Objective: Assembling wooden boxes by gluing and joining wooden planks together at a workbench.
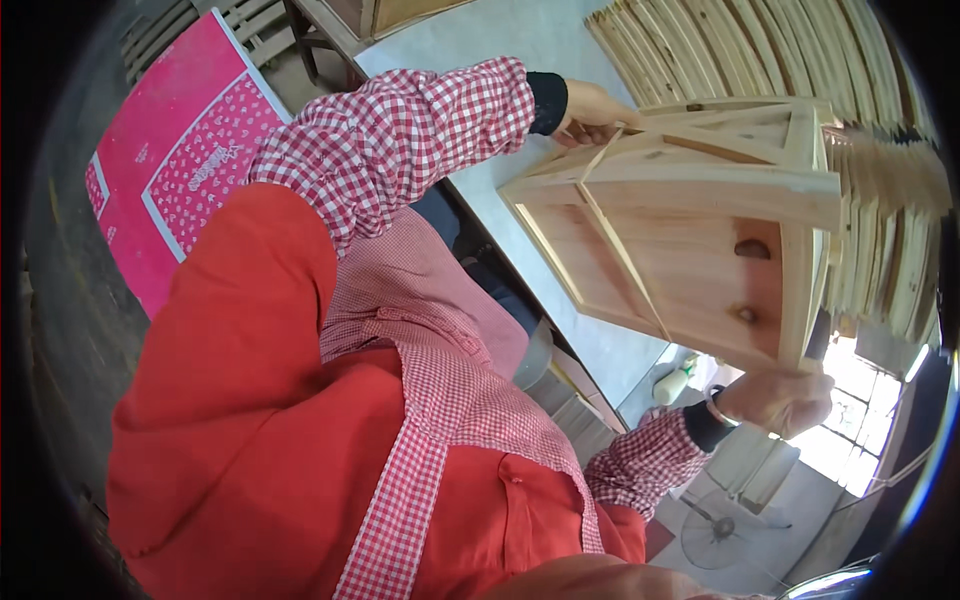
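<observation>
A pale, knotty wooden box [690, 265] with framed panels and slim diagonal strips stands tilted across the light table top in the head view. At its upper left edge, my left hand [592, 115] has its fingers curled on the rim beside a thin strip. My right hand [780, 400] is closed at the box's lower right corner, with part of its fingers hidden. Checked sleeves with dark cuffs cover both wrists.
Stacks of thin wooden boards [760, 55] rise behind and to the right of the box. A white bottle [674, 383] stands near the table's far end, and a fan [712, 530] is beyond it. A pink printed sheet [190, 150] lies at the left.
</observation>
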Motion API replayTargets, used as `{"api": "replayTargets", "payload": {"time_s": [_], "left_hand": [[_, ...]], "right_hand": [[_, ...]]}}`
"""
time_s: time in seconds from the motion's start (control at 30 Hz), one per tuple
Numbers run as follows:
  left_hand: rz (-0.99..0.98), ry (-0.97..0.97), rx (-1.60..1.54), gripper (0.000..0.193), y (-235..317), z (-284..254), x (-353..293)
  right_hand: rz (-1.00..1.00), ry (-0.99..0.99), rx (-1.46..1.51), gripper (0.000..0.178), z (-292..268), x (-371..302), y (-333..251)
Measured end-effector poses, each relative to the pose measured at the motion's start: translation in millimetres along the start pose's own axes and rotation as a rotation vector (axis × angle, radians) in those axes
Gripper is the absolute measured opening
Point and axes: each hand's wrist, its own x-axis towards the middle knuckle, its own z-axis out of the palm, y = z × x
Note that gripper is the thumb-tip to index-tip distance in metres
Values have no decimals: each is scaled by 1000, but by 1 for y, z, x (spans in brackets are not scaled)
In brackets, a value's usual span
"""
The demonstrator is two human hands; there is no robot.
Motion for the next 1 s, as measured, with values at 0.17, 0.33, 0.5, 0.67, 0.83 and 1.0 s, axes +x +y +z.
{"api": "replayTargets", "payload": {"time_s": [0.17,0.33,0.5,0.67,0.83,1.0], "left_hand": [[207,-10,-44,32,24,-6,14],[782,154,332,15,118,-22,-32],[1798,322,269,23,111,51,-132],[1822,271,596,15,96,62,-140],[1878,331,712,18,99,67,-138],[1990,368,536,18,103,78,-122]], "right_hand": [[-34,-19,-67,29,-2,2,0],[-44,-36,20,29,-4,0,10],[78,-26,86,15,-6,-9,10],[66,-117,78,12,-8,-5,-3],[25,-149,99,12,-15,-5,4],[-14,-128,62,12,-15,0,1]]}}
